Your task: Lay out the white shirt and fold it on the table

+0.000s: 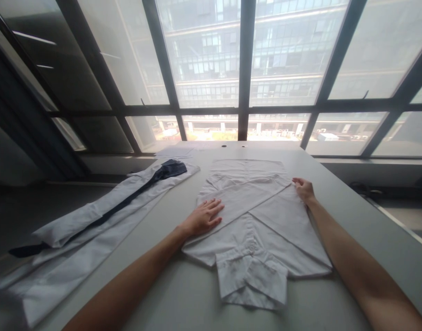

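A white shirt (245, 220) lies spread on the pale table (362, 230), its collar toward me and its sleeves folded across the body. My left hand (204, 218) rests flat on the shirt's left side, fingers spread. At the upper right edge of the shirt, my right hand (303, 190) pinches the end of a folded sleeve between thumb and fingers.
Left of the shirt, more white cloth (128, 202) with a dark blue tie-like strip (128, 200) on it hangs over the table's left edge. White papers (174, 151) lie at the far left. Large windows stand beyond the table.
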{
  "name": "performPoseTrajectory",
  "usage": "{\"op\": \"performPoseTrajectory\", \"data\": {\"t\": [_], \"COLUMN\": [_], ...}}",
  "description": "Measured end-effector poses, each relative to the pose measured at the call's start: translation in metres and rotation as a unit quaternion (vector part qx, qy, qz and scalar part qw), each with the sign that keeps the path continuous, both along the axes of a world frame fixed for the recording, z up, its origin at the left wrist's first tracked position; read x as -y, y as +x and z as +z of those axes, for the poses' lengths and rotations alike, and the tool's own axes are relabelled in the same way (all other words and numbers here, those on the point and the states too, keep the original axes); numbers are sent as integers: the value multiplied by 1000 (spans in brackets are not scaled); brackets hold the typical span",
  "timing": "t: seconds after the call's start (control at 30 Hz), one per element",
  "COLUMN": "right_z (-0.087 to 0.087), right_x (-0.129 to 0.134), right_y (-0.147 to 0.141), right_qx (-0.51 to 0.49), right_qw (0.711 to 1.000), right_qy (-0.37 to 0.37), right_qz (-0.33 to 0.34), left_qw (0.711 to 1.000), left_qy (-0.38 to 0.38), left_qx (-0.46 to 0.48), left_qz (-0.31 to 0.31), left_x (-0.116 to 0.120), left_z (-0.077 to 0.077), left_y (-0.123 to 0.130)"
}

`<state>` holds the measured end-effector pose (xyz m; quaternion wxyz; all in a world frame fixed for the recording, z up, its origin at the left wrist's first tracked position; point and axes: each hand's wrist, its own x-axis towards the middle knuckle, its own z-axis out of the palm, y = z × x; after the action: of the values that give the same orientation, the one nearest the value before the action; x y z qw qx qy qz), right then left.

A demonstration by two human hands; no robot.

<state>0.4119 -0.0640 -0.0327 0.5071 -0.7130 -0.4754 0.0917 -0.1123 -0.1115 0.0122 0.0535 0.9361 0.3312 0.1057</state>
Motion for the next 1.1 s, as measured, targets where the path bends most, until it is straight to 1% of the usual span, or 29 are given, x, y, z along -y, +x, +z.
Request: {"op": "performPoseTrajectory", "data": {"t": [0.07, 0.23, 0.3, 0.4, 0.47, 0.57, 0.73, 0.83, 0.9, 1.03, 1.1], "right_z": [0, 1, 3, 4, 4, 5, 4, 3, 2, -1, -2], "right_x": [1, 3, 4, 4, 4, 3, 3, 3, 3, 1, 1], "right_y": [2, -1, -2, -4, -5, -7, -10, -8, -6, -3, -2], "right_qx": [4, 41, 58, 77, 88, 105, 124, 127, 127, 130, 131], "right_qw": [1000, 999, 997, 996, 995, 994, 991, 990, 990, 990, 989], "right_qy": [4, -10, -17, -26, -30, -34, -41, -45, -49, -56, -60], "right_qz": [-17, -32, -40, -41, -33, -12, 23, 31, 27, 15, 16], "left_qw": [1000, 1000, 999, 995, 994, 993, 995, 995, 997, 993, 991], "left_qy": [4, 14, 25, 34, 26, 5, -26, -29, -3, 73, 67], "left_qx": [8, 19, 31, 52, 53, 47, 27, 18, 29, 66, 52], "left_qz": [-2, -9, -26, -72, -96, -109, -96, -92, -66, 70, 104], "left_x": [-1, 0, 3, 5, 5, 5, 8, 9, 7, -2, -7], "left_z": [-1, -1, 1, 3, 4, 4, 8, 10, 11, 10, 8], "left_y": [0, 0, 0, 1, 0, 0, 1, 1, 0, -7, -12]}}
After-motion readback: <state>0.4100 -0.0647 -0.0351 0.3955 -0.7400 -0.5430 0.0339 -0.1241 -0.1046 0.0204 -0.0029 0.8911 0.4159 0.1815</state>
